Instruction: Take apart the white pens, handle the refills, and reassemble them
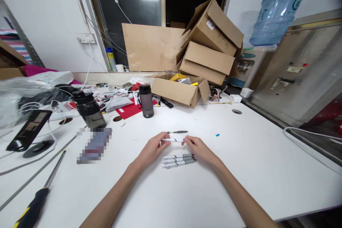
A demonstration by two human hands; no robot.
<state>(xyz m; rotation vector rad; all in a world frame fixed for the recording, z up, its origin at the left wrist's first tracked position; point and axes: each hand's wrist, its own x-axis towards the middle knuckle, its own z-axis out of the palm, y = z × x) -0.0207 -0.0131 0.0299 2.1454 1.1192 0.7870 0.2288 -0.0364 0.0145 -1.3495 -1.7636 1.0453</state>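
A white pen lies level between my two hands. My left hand pinches its left end, and my right hand pinches its right end. Just beyond it, a dark pen rests on the white table. On the near side, between my wrists, several white and grey pens lie side by side, their dark tips pointing right. A small blue piece is on the table to the right of my right hand.
A grey bottle, a darker bottle and an open cardboard box stand farther back. At the left are a phone on a stand and a screwdriver. Cables and clutter line the back left.
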